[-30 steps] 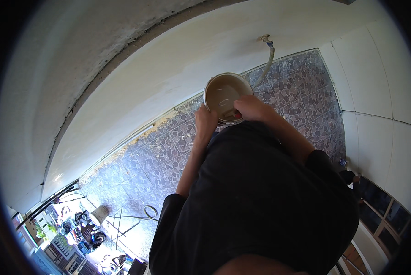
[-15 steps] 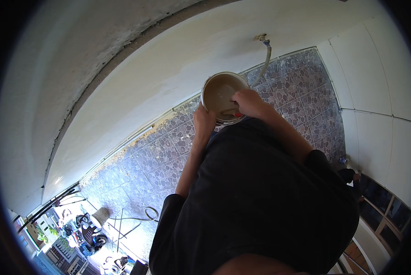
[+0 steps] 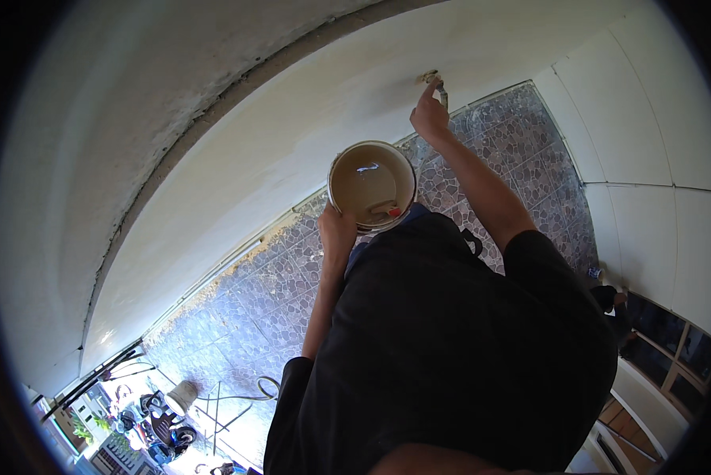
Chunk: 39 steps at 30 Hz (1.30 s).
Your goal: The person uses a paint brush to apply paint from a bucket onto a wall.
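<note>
My left hand (image 3: 338, 231) is closed on the near-left rim of a round, pale bucket (image 3: 331, 178). Cloudy tan liquid fills part of it. Near the bucket's near wall lies a small tool (image 3: 382, 209) with a tan part and a red part, half sunk, its kind unclear. My right hand (image 3: 429, 119) is raised to the wall tap (image 3: 429, 77), its index finger stretched out to the fitting and the other fingers bent. The hand hides part of the tap and of the hose (image 3: 443, 96) that hangs from it.
A pale wall (image 3: 292, 134) runs behind the bucket, over a stone-patterned tiled floor (image 3: 268, 277). Another bucket (image 3: 182, 397) and a loose hose (image 3: 268, 386) lie at lower left, beside a motorbike (image 3: 161, 431). At far right, part of another person (image 3: 609, 301) shows.
My right hand has left the bucket and moved up and right to the tap. The small tool now lies loose in the liquid. With my left hand still on it, the bucket appears slightly lower left.
</note>
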### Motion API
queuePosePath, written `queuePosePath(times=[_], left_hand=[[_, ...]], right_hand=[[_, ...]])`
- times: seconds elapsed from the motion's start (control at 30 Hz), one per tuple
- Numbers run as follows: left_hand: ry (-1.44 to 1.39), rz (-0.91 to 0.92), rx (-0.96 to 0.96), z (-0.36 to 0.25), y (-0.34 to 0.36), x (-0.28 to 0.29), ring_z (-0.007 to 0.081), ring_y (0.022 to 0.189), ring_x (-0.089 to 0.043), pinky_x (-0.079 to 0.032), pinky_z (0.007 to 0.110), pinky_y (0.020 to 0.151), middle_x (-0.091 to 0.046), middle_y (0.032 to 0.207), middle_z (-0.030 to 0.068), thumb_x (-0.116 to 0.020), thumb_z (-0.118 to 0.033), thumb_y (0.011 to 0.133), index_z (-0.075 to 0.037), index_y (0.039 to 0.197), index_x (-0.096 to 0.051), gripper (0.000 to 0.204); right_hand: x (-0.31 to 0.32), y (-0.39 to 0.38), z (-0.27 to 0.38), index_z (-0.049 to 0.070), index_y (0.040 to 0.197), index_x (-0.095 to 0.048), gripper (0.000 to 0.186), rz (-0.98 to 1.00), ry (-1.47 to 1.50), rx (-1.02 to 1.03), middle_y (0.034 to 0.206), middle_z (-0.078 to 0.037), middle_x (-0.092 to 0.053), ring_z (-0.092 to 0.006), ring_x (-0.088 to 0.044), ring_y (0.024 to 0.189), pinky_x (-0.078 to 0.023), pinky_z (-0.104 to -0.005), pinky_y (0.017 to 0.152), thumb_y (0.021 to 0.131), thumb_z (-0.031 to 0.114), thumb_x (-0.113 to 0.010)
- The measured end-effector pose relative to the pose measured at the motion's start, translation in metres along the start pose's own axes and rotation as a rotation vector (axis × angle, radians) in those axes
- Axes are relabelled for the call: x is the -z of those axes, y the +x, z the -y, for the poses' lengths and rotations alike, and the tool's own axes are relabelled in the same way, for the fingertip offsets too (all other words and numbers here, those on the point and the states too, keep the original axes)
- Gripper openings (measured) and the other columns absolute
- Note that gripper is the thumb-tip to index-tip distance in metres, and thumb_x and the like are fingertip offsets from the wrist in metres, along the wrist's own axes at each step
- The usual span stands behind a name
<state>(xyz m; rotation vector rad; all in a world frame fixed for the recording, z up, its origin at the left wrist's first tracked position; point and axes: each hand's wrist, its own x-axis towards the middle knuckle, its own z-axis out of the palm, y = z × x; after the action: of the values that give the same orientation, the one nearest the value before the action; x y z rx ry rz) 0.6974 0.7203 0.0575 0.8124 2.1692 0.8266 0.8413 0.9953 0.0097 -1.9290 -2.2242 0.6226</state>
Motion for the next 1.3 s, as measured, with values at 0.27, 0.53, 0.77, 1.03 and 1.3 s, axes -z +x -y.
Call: queuePosePath(times=[0.27,0.53,0.77,1.03,1.3], left_hand=[[-0.005,-0.096,0.024,0.003,-0.006,0.003,0.0470,0.090,-0.063,-0.049,0.049,0.073,-0.064,0.087,0.0312,-0.052,-0.021,0.086,0.006,0.098,-0.063,0.031],[0.012,-0.137,0.026,0.009,-0.005,0.004,0.0482,0.083,-0.062,-0.048,0.050,0.068,-0.063,0.081,0.0317,-0.053,-0.020,0.086,0.007,0.092,-0.063,0.029],[-0.017,-0.154,0.002,0.005,-0.004,0.003,0.0479,0.080,-0.063,-0.048,0.049,0.066,-0.063,0.078,0.0309,-0.054,-0.019,0.084,0.008,0.087,-0.062,0.028],[-0.029,-0.157,0.063,0.009,0.000,0.006,0.0474,0.082,-0.063,-0.047,0.050,0.069,-0.063,0.080,0.0314,-0.053,-0.018,0.083,0.009,0.087,-0.062,0.029],[0.019,-0.121,0.068,0.012,0.003,0.003,0.0476,0.084,-0.063,-0.048,0.050,0.072,-0.064,0.082,0.0313,-0.054,-0.021,0.084,0.009,0.089,-0.063,0.032]], right_hand=[[-0.051,0.054,-0.004,-0.021,0.141,-0.008,0.090,-0.033,-0.210,0.020,0.077,-0.020,-0.068,-0.0286,-0.070,0.072,-0.056,-0.0375,0.062,0.076,0.007,-0.064],[-0.062,0.029,-0.015,-0.022,0.139,-0.020,0.082,-0.020,-0.370,0.192,0.069,-0.015,-0.068,-0.0259,-0.069,0.065,-0.056,-0.0335,0.059,0.075,0.004,-0.063],[-0.047,0.050,-0.006,-0.019,0.142,0.000,0.094,-0.131,-0.123,-0.021,0.075,-0.015,-0.069,-0.0256,-0.069,0.066,-0.055,-0.0338,0.055,0.079,0.006,-0.064],[-0.077,0.024,-0.002,-0.016,0.144,-0.011,0.089,0.033,-0.345,0.400,0.076,-0.019,-0.068,-0.0314,-0.069,0.068,-0.056,-0.0383,0.062,0.075,0.003,-0.063],[-0.058,0.056,-0.009,-0.024,0.139,-0.010,0.088,-0.121,-0.289,0.079,0.072,-0.017,-0.068,-0.0287,-0.070,0.067,-0.055,-0.0342,0.055,0.075,0.005,-0.064]])
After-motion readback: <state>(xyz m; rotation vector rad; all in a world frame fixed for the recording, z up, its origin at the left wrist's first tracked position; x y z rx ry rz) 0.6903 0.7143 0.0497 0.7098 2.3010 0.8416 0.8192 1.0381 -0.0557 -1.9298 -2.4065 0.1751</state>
